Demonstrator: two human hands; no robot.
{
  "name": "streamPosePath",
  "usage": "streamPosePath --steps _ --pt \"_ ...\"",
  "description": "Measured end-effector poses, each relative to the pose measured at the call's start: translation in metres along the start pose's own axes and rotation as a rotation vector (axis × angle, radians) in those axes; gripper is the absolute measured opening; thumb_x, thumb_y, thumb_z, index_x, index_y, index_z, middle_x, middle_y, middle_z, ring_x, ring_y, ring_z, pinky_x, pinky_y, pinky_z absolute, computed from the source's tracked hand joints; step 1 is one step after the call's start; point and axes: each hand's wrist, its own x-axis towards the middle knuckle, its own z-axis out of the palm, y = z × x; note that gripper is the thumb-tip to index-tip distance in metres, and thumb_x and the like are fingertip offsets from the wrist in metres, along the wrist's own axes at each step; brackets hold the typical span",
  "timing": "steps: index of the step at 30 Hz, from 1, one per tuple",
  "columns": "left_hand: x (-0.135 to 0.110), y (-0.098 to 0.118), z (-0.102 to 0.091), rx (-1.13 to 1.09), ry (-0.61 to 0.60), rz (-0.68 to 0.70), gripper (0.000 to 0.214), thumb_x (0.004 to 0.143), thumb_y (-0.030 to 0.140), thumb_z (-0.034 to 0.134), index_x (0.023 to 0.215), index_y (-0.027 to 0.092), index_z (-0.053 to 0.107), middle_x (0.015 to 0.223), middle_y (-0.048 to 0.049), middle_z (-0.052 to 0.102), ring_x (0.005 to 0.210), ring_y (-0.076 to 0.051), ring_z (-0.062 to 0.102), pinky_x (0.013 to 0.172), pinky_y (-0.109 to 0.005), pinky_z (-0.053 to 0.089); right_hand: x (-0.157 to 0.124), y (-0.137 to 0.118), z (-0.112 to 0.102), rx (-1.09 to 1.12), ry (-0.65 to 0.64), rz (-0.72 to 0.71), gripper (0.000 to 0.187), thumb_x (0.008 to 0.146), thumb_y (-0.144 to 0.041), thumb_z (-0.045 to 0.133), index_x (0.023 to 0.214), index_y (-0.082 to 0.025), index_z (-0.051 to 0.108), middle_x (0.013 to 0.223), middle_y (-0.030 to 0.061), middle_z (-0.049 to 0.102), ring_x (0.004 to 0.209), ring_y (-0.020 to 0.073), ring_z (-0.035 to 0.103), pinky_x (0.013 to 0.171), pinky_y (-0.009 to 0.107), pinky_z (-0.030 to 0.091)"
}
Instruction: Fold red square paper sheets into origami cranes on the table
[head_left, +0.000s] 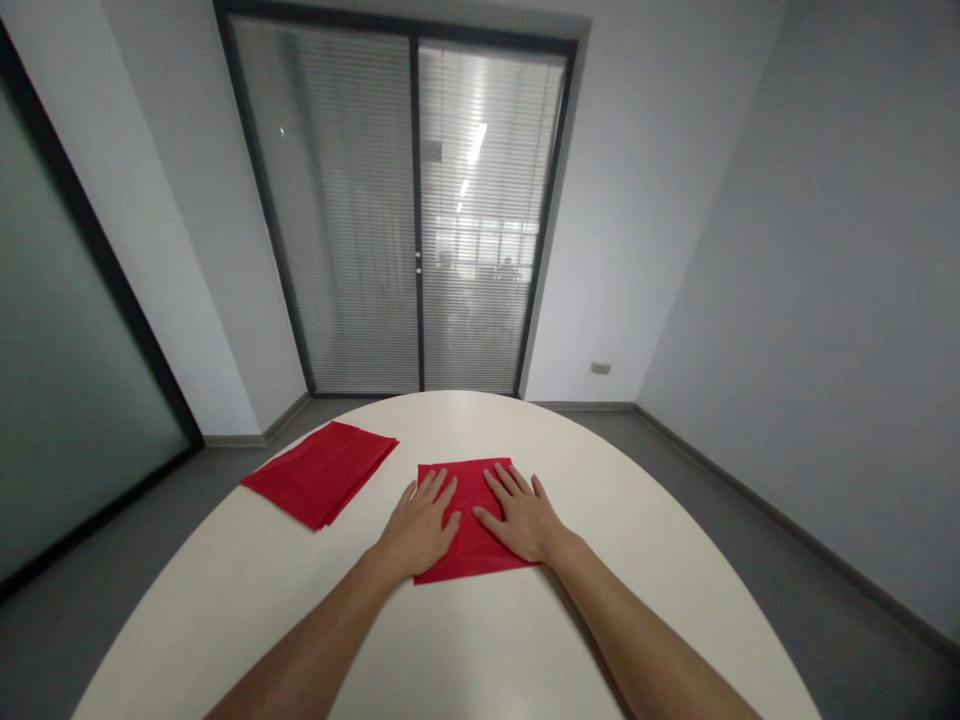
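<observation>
A folded red cloth (471, 500) lies flat near the middle of the round white table (600, 560). My left hand (421, 525) rests palm down on the cloth's left half, fingers stretched out. My right hand (521, 515) lies palm down on its right half, fingers spread. Neither hand grips anything. A second red cloth stack (319, 472) lies to the left, apart from both hands.
The table's far edge curves just beyond the cloths. Grey floor (660, 440) surrounds it. Glass doors with blinds (412, 210) stand ahead, a glass partition (60, 380) on the left, a plain wall on the right.
</observation>
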Motion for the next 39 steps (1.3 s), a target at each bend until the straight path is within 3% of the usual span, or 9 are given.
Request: streamPosePath --steps 6,10,15,20,23,27,32,35,39 --pt "0.002 -0.003 0.002 0.031 0.043 -0.107 0.060 0.099 0.041 0.035 0.154 0.016 0.036 0.163 -0.0138 0.029 0.152 -0.031 0.022 0.122 -0.057 0.015 0.001 0.008 -0.006 -0.010 0.109 0.062 0.080 0.096 -0.066 0.035 0.156 -0.013 0.034 0.163 0.0139 0.027 0.152 0.0385 0.016 0.121 0.060 0.011" --pt "0.000 -0.005 0.004 0.036 0.084 -0.073 0.061 0.098 0.043 0.038 0.153 0.017 0.038 0.162 -0.0148 0.031 0.152 -0.032 0.023 0.122 -0.057 0.015 -0.003 0.000 -0.010 -0.010 0.233 -0.203 0.067 0.096 -0.051 0.048 0.152 -0.016 0.041 0.161 0.0121 0.035 0.151 0.0310 0.023 0.124 0.050 0.012" --pt "0.000 -0.010 0.006 0.012 0.105 0.007 0.057 0.098 0.040 0.042 0.150 0.018 0.043 0.159 -0.0137 0.038 0.150 -0.031 0.029 0.122 -0.057 0.018 -0.006 -0.004 -0.006 0.101 0.047 -0.298 0.071 0.094 -0.060 0.048 0.153 -0.020 0.041 0.161 0.0113 0.033 0.150 0.0315 0.027 0.122 0.052 0.020" --pt "0.004 -0.014 0.003 0.029 0.235 -0.127 0.050 0.096 0.029 0.044 0.142 0.013 0.054 0.153 -0.0176 0.045 0.146 -0.035 0.035 0.120 -0.061 0.021 -0.004 0.000 -0.004 0.114 0.036 -0.227 0.074 0.092 -0.060 0.051 0.153 -0.021 0.040 0.162 0.0105 0.031 0.151 0.0332 0.024 0.122 0.054 0.018" --pt "0.005 -0.013 0.001 -0.012 0.271 -0.015 0.051 0.095 0.027 0.044 0.145 0.014 0.050 0.155 -0.0148 0.044 0.147 -0.029 0.036 0.122 -0.053 0.022 -0.003 0.001 -0.004 0.112 0.047 -0.204 0.073 0.092 -0.059 0.051 0.154 -0.021 0.039 0.162 0.0106 0.030 0.151 0.0328 0.024 0.122 0.054 0.017" --pt "0.001 -0.007 0.002 -0.086 0.080 0.167 0.055 0.098 0.037 0.043 0.150 0.019 0.044 0.158 -0.0099 0.040 0.148 -0.024 0.034 0.122 -0.050 0.023 -0.002 0.003 -0.004 0.096 0.021 -0.195 0.075 0.093 -0.062 0.049 0.155 -0.022 0.036 0.164 0.0096 0.025 0.152 0.0325 0.020 0.123 0.053 0.014" --pt "-0.002 -0.001 0.002 -0.036 0.029 0.056 0.058 0.100 0.040 0.037 0.152 0.015 0.040 0.160 -0.0123 0.033 0.150 -0.027 0.029 0.122 -0.057 0.017 -0.002 0.008 -0.005 0.065 0.006 -0.141 0.083 0.092 -0.070 0.044 0.157 -0.020 0.031 0.165 0.0112 0.022 0.153 0.0349 0.016 0.122 0.057 0.011" --pt "-0.001 -0.002 0.004 -0.004 0.071 0.006 0.057 0.100 0.039 0.037 0.151 0.015 0.041 0.159 -0.0122 0.035 0.149 -0.028 0.031 0.122 -0.058 0.016 -0.003 0.009 -0.006 0.036 0.096 -0.112 0.077 0.093 -0.063 0.047 0.153 -0.015 0.040 0.161 0.0153 0.031 0.151 0.0368 0.022 0.122 0.059 0.009" --pt "0.004 -0.009 0.008 0.027 0.157 -0.105 0.054 0.099 0.036 0.041 0.147 0.012 0.047 0.155 -0.0162 0.042 0.147 -0.031 0.036 0.121 -0.060 0.019 -0.004 0.008 -0.009 0.107 0.111 -0.318 0.065 0.094 -0.052 0.053 0.149 -0.017 0.048 0.157 0.0136 0.040 0.147 0.0302 0.034 0.123 0.049 0.019"
